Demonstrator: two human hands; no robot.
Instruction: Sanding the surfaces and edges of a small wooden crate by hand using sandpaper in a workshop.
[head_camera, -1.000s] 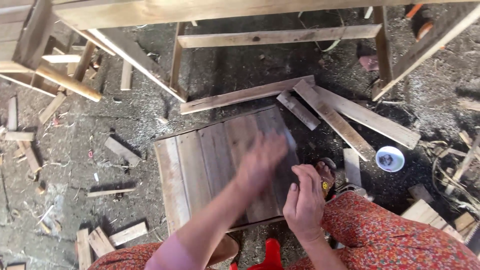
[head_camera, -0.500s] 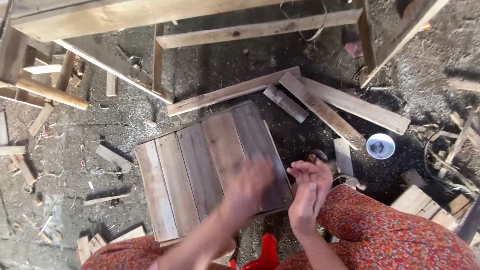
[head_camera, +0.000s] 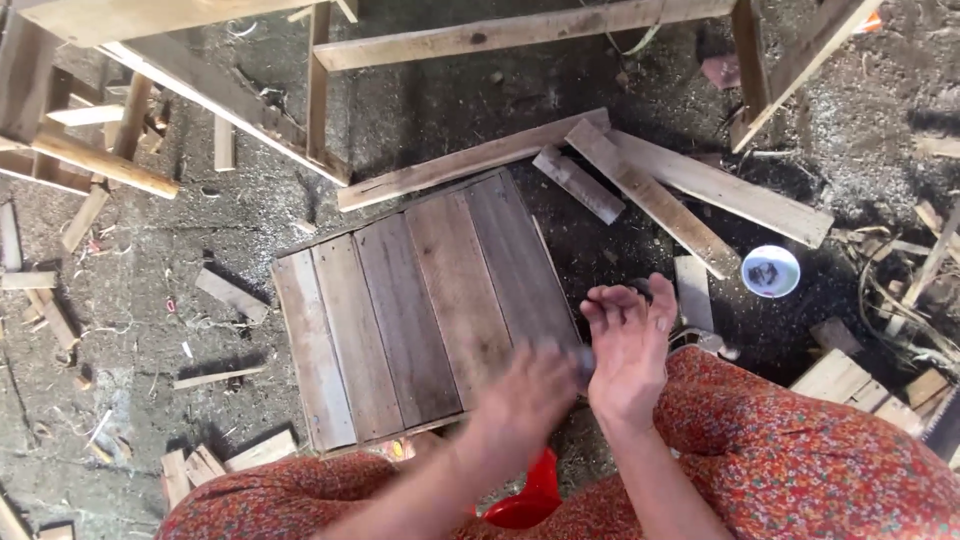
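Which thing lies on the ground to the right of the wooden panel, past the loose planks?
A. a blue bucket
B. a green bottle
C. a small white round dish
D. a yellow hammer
C: a small white round dish sits on the dark ground right of the wooden panel, beside the loose planks.

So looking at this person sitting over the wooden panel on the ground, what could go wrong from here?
1. The grey weathered plank panel looks rough, and both bare hands, left hand and right hand, are just above it, so splinters seem possible.
2. Loose pale wood offcuts litter the dirt floor, a likely trip hazard on standing.
3. The small white round bowl sits close to the right knee and could be knocked over.
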